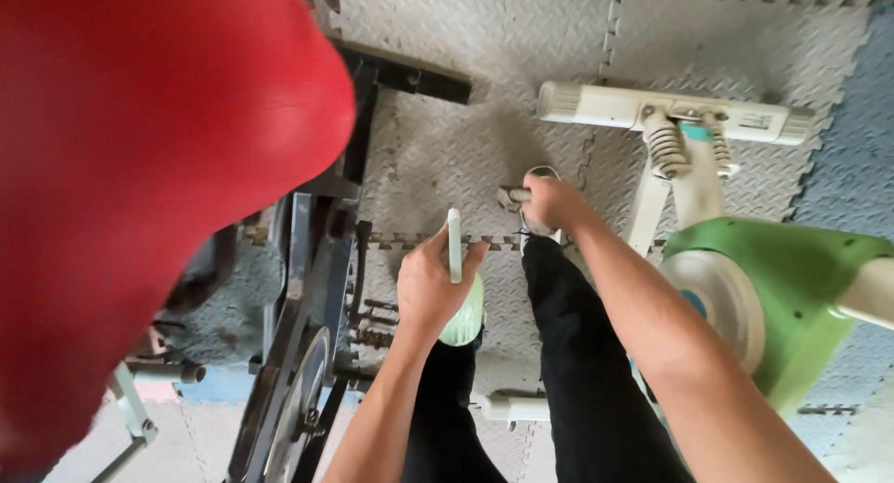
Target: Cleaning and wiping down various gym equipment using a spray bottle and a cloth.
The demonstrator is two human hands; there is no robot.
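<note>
Both hands are closed: the left hand (pixel 430 285) pinches a pale green phone (pixel 454 246), while the right hand (pixel 551 204) grips a shoe (pixel 538 177) above the floor mat (pixel 438 157).

Small rectangular white label (pixel 756 122) with dark print, on right end of cream stabiliser bar (pixel 670 112), upper right

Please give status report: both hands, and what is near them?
Left hand holds thin pale green flat object, edge-on. Right hand down at shoe; grip unclear. Green exercise machine at right, black bike frame at left.
</note>
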